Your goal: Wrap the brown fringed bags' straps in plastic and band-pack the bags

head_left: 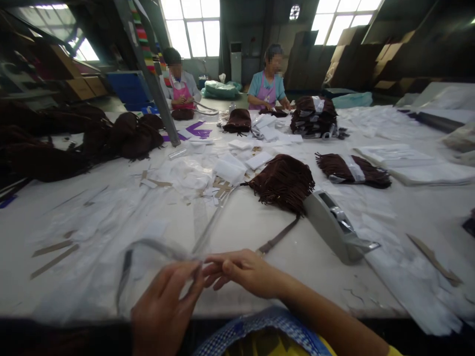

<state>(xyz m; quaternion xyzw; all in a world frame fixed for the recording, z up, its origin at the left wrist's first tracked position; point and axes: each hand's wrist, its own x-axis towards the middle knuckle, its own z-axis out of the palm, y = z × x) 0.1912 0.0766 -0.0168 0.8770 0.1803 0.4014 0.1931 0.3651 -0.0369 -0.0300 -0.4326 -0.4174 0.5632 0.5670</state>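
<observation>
Strap [210, 228] is running from the fringed brown bag [284, 180] on the worktop [243, 222] toward you. Your left hand [165, 301] is seemingly pinching it beside your right hand [248, 273]; blur is stopping me from telling whether the right is gripping. You're best avoiding twists by holding it flat, lightly taut.

My left hand [163, 306]: one, fingers bent, drawn together against thumb. My right hand [245, 272]: one, fingers loosely outstretched leftward, tips close by left fingertips. My right forearm [330, 311]: bare, slanting from lower right.
</observation>
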